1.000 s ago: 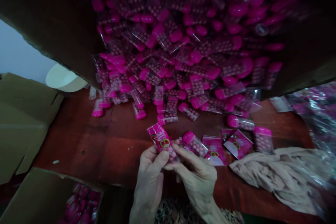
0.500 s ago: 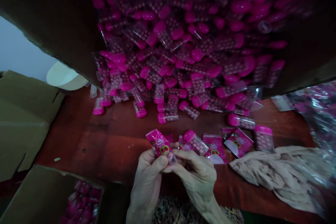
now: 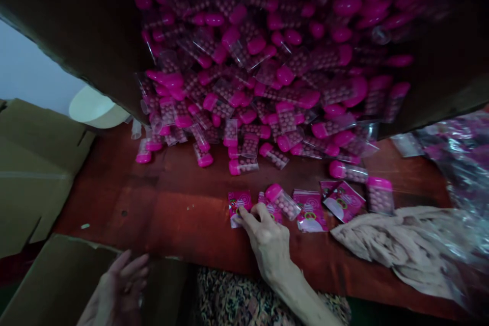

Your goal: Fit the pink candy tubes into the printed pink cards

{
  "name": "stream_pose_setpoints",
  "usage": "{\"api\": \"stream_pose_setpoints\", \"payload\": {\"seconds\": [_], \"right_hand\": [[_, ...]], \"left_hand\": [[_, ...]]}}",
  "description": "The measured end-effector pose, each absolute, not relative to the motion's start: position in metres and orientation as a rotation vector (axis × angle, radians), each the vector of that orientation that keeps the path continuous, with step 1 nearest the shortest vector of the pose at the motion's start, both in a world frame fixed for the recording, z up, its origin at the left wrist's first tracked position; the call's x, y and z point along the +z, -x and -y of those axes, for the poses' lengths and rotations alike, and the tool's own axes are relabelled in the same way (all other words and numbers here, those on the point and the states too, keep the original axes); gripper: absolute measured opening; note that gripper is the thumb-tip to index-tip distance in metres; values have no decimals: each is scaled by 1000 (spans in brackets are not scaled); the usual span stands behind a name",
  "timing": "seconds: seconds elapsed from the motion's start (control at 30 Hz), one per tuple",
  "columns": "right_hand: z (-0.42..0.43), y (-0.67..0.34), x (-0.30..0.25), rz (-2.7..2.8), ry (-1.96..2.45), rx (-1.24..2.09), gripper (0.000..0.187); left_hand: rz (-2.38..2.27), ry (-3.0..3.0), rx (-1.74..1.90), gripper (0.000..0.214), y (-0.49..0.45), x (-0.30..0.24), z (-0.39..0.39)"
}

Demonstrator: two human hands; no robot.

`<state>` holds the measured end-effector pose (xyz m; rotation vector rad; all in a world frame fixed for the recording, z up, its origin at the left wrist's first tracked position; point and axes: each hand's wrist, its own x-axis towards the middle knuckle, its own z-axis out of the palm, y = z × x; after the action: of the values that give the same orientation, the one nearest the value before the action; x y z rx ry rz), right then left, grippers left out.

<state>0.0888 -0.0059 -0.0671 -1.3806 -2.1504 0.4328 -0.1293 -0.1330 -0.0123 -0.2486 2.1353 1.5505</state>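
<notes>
My right hand (image 3: 267, 237) rests on the red table (image 3: 171, 209), its fingertips pressing on a flat pink printed sachet (image 3: 239, 204). Beside it lie a clear candy case with a pink cap (image 3: 282, 200) and more pink sachets (image 3: 311, 211). My left hand (image 3: 122, 285) is low at the left over the open cardboard box (image 3: 57, 285), fingers spread and holding nothing. A big heap of pink-capped candy cases (image 3: 267, 61) spills from a tipped carton onto the table.
A crumpled beige cloth (image 3: 401, 249) lies at the right. Shiny plastic bags (image 3: 458, 163) sit at the far right. Flattened cardboard (image 3: 34, 163) and a pale bowl (image 3: 95, 109) are at the left. The dark carton wall (image 3: 76, 30) overhangs the table.
Both hands held a pink sachet together; now the left hand has dropped down-left over the box, empty, and the right hand has reached forward onto a sachet on the table.
</notes>
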Motion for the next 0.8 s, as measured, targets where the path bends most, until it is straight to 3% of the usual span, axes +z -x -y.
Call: {"api": "stream_pose_setpoints", "payload": {"seconds": [0.23, 0.47, 0.63, 0.8], "right_hand": [[10, -77, -71, 2149, 1424, 299, 41], [9, -77, -69, 2075, 1349, 300, 40], [16, -87, -54, 2047, 1120, 307, 28], [18, -85, -38, 1766, 1187, 471, 16]], "left_hand": [[-1828, -315, 1519, 21, 52, -12, 58], [-1834, -578, 1394, 21, 46, -31, 46], [-1629, -641, 1227, 22, 43, -26, 40], [-1310, -303, 1355, 13, 24, -12, 24]]}}
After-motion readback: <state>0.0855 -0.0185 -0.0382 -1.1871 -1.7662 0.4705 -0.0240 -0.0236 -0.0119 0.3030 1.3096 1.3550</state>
